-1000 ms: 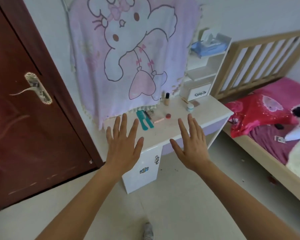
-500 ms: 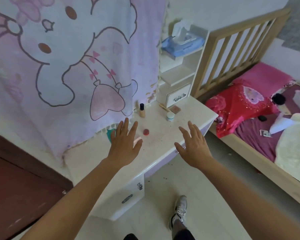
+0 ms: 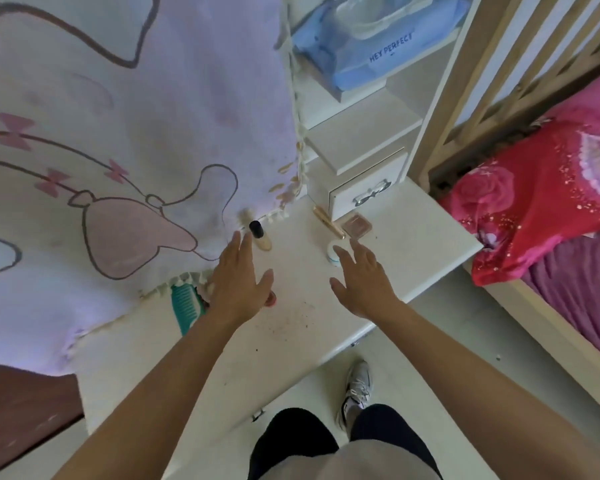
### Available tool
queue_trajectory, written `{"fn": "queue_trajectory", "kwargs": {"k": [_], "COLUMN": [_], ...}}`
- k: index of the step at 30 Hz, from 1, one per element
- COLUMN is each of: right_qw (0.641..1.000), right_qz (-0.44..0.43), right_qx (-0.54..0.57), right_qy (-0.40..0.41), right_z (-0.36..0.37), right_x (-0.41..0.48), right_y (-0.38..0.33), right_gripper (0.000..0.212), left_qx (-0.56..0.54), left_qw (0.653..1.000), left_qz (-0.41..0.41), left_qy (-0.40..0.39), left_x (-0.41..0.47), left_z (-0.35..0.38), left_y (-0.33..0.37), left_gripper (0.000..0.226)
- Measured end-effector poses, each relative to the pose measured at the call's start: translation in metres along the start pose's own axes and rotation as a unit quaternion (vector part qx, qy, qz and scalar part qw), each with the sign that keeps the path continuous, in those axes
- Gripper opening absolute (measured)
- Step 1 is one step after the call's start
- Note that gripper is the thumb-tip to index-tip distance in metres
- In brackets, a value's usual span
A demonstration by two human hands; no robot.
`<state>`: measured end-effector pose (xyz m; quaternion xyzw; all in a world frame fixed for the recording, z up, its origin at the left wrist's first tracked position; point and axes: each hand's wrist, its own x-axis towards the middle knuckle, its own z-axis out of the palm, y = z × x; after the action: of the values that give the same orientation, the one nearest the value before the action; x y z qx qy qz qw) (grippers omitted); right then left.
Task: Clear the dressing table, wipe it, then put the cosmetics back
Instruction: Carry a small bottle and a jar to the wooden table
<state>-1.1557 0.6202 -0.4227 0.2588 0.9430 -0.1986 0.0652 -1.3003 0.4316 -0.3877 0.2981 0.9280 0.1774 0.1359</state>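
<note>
The white dressing table (image 3: 413, 244) carries a black-capped foundation bottle (image 3: 259, 235), a small white jar (image 3: 334, 253), a gold tube (image 3: 328, 220), a pink compact (image 3: 356, 226), a teal comb (image 3: 187, 306) and a small red pot (image 3: 271, 299). My left hand (image 3: 239, 285) hovers open, fingers straight, with its fingertips beside the bottle; it hides most of the red pot. Spread just in front of the white jar is my right hand (image 3: 364, 278), also open. Neither hand holds anything.
A pink cartoon blanket (image 3: 118, 150) hangs over the table's back. White shelves (image 3: 364, 140) with a small drawer (image 3: 368, 195) and a blue tissue pack (image 3: 378, 53) stand behind. A wooden bed with a red pillow (image 3: 541, 209) lies to the right. Dark specks dot the tabletop.
I have stepped up to the table and now look down on it. Both hands reached forward over the tabletop, the left toward the bottle, the right toward the white jar.
</note>
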Motion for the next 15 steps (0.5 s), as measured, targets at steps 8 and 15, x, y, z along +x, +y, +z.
{"fn": "queue_trajectory", "kwargs": {"k": [8,15], "right_qw": [0.996,0.997], "right_qz": [0.006,0.040], "right_qx": [0.008,0.023], "right_qy": [-0.090,-0.068], "right_z": [0.035,0.056], "right_x": [0.053,0.081], "right_y": [0.013,0.015], "right_gripper": [0.071,0.064], "left_qx": [-0.012,0.013], "left_qw": [1.000,0.998], "left_qz": [-0.024,-0.060], "left_qy": [0.004,0.011], "left_x": [0.083,0.124], "left_z": [0.035,0.069], "left_y": [0.005,-0.001], "left_gripper": [0.087,0.059]}}
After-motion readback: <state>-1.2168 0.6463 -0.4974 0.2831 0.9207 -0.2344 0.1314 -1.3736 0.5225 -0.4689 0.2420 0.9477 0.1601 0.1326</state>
